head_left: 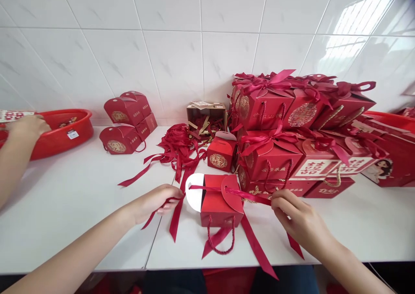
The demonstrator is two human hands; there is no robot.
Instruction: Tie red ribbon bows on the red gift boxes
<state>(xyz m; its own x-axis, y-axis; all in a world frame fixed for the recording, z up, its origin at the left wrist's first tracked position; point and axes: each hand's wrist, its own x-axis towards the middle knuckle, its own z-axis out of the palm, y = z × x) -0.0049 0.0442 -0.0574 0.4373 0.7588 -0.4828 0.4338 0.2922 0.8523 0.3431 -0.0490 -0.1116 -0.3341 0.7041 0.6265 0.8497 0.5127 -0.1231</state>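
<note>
A small red gift box (216, 203) with a cord handle stands at the front of the white table (81, 207). Its rounded top flaps are up, one showing its white inside. A dark red ribbon (238, 193) runs through the flaps. My left hand (155, 202) is closed on the ribbon's left end, just left of the box. My right hand (296, 218) pinches the ribbon's right end, right of the box. More ribbon tails hang from under the box over the table's front edge.
A heap of loose red ribbons (177, 149) lies behind the box. Tied boxes (275, 129) are stacked at the right, closed boxes (126, 121) at the back left, an open cardboard box (206, 116) at the wall. Another person's hand (27, 127) rests on a red basin (65, 132).
</note>
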